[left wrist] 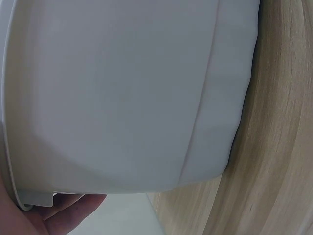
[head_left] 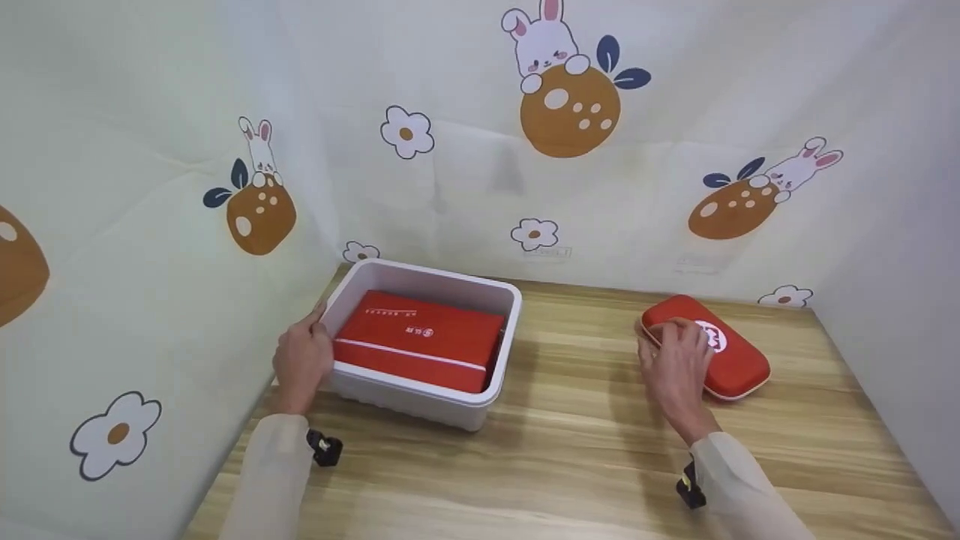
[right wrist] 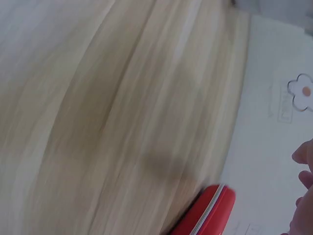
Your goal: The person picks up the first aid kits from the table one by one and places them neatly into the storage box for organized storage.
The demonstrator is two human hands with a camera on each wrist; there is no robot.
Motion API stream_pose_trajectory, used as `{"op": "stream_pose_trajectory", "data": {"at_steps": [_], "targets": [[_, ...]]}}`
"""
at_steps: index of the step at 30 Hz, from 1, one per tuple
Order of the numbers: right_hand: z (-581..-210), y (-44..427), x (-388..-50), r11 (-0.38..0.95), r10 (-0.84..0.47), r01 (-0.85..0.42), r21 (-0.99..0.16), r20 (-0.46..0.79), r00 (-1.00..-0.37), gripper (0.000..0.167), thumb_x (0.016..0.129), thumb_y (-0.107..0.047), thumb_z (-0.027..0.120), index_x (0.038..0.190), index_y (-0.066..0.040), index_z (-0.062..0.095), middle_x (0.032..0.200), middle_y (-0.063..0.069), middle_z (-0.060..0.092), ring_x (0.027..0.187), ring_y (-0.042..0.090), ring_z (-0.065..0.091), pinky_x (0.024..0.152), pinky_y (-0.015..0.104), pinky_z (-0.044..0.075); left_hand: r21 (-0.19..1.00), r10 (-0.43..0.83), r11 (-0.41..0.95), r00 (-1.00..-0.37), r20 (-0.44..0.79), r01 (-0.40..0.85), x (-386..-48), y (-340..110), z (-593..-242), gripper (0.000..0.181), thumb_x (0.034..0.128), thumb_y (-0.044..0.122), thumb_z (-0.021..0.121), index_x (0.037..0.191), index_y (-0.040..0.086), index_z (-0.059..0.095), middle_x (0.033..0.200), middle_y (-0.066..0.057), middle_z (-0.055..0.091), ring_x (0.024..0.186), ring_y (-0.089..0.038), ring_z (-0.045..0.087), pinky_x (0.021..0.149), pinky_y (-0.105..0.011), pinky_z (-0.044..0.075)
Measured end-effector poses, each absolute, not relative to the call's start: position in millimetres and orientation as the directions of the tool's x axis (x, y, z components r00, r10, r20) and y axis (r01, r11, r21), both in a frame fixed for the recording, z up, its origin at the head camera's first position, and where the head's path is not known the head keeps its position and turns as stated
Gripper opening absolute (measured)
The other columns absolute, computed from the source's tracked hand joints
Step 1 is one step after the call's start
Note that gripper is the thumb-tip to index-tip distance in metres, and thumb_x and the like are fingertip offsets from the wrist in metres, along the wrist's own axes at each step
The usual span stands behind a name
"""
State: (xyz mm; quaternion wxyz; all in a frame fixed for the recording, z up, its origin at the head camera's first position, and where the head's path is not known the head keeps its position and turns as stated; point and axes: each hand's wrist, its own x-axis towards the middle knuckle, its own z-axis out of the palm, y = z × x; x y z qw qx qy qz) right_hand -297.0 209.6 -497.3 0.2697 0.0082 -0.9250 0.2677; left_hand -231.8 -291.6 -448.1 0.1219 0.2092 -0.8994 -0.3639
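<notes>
A light grey plastic bin stands at the left of the table, a red first-aid pouch with white print lying inside it. My left hand grips the bin's left rim; in the left wrist view its fingers curl under the lip. Toward the right lies a red zippered hard case with a white round emblem. Over the case's left part is my right hand, fingers loosely bent. In the right wrist view those fingers appear apart from the case's end.
The wood-grain table runs back to a pale cloth wall printed with rabbits and flowers. Similar cloth walls rise at the left and right sides. Bare tabletop lies between the bin and the case.
</notes>
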Motion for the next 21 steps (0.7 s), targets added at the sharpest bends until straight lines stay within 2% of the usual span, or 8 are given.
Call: {"op": "stream_pose_trajectory", "data": {"at_steps": [5,13,21], "targets": [[-499.3,232.0,-297.1,0.874,0.152,-0.1,-0.475,0.464,-0.873,0.036,0.09,-0.014,0.071,0.117,0.005,0.059,0.133,0.026,0.047,0.124,0.044,0.038,0.098,0.059,0.027,0.712,-0.465,0.637,-0.884,0.048,-0.297,-231.9,-292.4,-449.5,0.05,0.1057,0.023,0.031,0.155,0.016,0.035,0.157,-0.02,0.039,0.138,-0.042,0.047,0.103,-0.057,0.044],[-496.9,267.3,-298.2,0.861,0.257,0.086,-0.502,0.281,-0.925,0.053,0.097,-0.02,0.061,0.138,0.008,0.043,0.149,0.033,0.032,0.136,0.049,0.027,0.107,0.065,0.018,0.715,-0.47,0.635,-0.881,0.056,-0.293,-233.1,-292.6,-451.3,0.049,0.1053,0.023,0.031,0.154,0.017,0.036,0.157,-0.019,0.039,0.135,-0.041,0.05,0.097,-0.053,0.045],[-501.6,299.0,-300.7,0.773,0.397,0.279,-0.57,0.091,-0.913,0.068,0.098,-0.026,0.06,0.15,0.006,0.03,0.159,0.033,0.014,0.144,0.051,0.016,0.108,0.07,0.018,0.71,-0.471,0.633,-0.881,0.036,-0.309,-232.6,-292.0,-449.7,0.05,0.1062,0.024,0.032,0.155,0.017,0.034,0.157,-0.02,0.039,0.136,-0.042,0.049,0.099,-0.054,0.046]]}}
